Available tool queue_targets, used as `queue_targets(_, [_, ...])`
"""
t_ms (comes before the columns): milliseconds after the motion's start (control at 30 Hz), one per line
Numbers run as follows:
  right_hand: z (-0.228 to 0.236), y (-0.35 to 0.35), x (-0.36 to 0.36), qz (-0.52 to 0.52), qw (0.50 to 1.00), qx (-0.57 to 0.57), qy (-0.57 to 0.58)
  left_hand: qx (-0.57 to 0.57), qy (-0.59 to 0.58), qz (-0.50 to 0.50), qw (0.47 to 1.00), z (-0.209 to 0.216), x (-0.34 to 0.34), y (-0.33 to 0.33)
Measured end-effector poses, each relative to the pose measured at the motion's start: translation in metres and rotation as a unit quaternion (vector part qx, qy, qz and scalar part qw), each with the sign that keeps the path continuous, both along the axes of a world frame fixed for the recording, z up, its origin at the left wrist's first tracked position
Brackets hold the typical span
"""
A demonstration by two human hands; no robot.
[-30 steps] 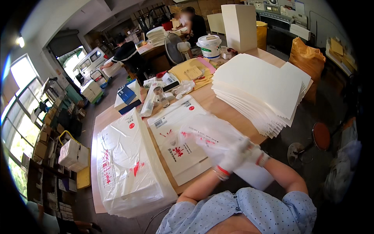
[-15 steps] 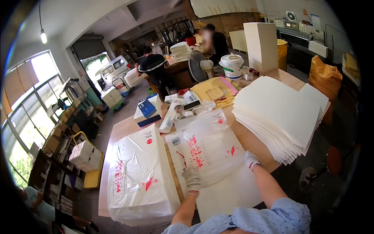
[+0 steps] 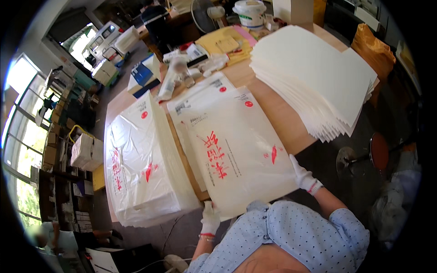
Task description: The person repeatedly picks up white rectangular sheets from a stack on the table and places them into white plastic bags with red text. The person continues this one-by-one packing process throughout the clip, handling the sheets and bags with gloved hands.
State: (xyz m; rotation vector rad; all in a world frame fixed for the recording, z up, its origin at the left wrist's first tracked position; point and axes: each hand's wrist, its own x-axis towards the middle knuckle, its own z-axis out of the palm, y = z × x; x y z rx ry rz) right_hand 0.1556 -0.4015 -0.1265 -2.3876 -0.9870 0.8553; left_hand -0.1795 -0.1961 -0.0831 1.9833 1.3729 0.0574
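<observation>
A clear plastic bag (image 3: 246, 150) with red print lies over white paper in front of me, reaching the table's near edge. My left hand (image 3: 210, 219), in a white glove with a red cuff, is closed at the bag's near left corner. My right hand (image 3: 304, 175), gloved the same way, grips the bag's right edge near the other corner; its fingertips are partly hidden. Another printed bag (image 3: 182, 107) lies partly beneath this one, toward the far left. To the left rises a tall pile of filled printed bags (image 3: 136, 168).
A fanned stack of white paper sheets (image 3: 314, 77) covers the table's right side. Farther back are a blue box (image 3: 144, 75), yellow envelopes (image 3: 218, 43), a white bucket (image 3: 249, 13) and a fan (image 3: 203, 14). A red-seated stool (image 3: 379, 151) stands at the right.
The bag now covers the white paper that lay bare at its near end. Both hands have come to its near corners, and it sits closer to me. My view has tipped downward.
</observation>
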Motion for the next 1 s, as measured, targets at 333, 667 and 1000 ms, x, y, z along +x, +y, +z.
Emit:
queue_targets(333, [-0.001,-0.024,-0.021,-0.095,0.983,-0.013,-0.158,0.090,-0.126,0.117,0.981,-0.077,-0.017,-0.024])
queue_targets(667, [-0.080,0.002,-0.014,-0.169,0.862,0.288,0.381,0.229,-0.434,-0.125,0.862,0.090,0.057,0.026])
queue_targets(1000, [0.112,0.247,-0.160,0.110,0.816,0.244,0.513,0.368,-0.692,0.302,0.542,0.172,-0.106,0.165])
